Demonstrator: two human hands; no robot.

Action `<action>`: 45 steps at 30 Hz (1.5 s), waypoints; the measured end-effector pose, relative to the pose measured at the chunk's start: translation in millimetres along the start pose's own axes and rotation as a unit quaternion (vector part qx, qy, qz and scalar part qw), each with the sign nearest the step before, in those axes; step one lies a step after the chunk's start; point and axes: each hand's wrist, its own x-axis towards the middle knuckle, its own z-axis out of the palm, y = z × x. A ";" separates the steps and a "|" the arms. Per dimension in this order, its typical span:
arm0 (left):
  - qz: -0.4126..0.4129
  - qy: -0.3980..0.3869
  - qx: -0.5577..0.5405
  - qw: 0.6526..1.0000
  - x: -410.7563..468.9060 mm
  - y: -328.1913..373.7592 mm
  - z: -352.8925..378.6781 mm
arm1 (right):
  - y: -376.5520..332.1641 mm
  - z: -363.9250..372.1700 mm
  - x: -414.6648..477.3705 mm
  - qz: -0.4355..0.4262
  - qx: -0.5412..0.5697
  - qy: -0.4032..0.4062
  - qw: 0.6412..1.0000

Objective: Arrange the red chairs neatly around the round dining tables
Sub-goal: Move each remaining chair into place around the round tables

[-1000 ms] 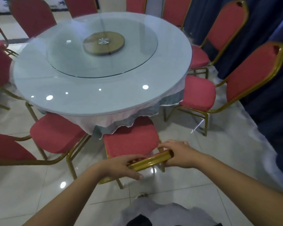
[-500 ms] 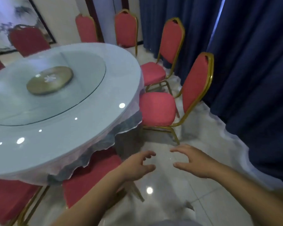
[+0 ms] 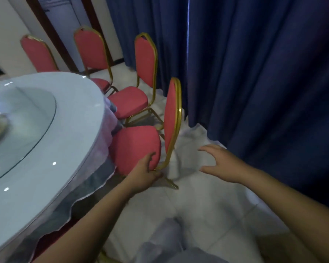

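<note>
Two changes show against the second before. Then both grips were curled on the gold top rail of a chair pushed under the bench, and half a second ago they hung free over the floor. Now our left grip has closed on the back corner of the nearest chair, thumb over the red seat and fingers curled under its edge by the gold frame. Our right grip holds nothing, its fingers spread in the air just behind that chair's back. Our view has also swung right, so the bench now fills only the left side.

The nearest chair stands with its seat front tucked under the tablecloth, its back edge-on to us. Beyond it a second chair sits near the bench, and a third chair and a fourth chair follow round the far rim. We see a blue curtain hanging close behind the chair backs down to the white floor, leaving a narrow way between. A glass turntable lies on the bench.
</note>
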 end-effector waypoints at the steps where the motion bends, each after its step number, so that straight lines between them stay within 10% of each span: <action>1: -0.002 0.009 0.009 1.000 25.9 8.3 -3.7 | 5.8 -7.1 14.4 -0.004 0.001 0.006 1.000; 17: -0.040 0.048 -0.005 0.998 385.3 109.5 -6.6 | 75.2 -154.8 266.3 0.061 0.012 -0.017 0.998; 26: -0.029 0.056 -0.091 0.994 385.7 113.1 -2.4 | 71.8 -166.1 407.2 -0.065 -0.090 -0.115 0.987; 35: -0.205 0.198 -0.106 0.953 357.6 128.3 27.3 | 52.5 -166.7 529.7 -0.275 -0.317 -0.246 0.874; 45: -0.387 0.300 -0.047 0.871 319.3 163.5 79.4 | 79.8 -148.1 537.6 -0.370 -0.323 -0.177 0.853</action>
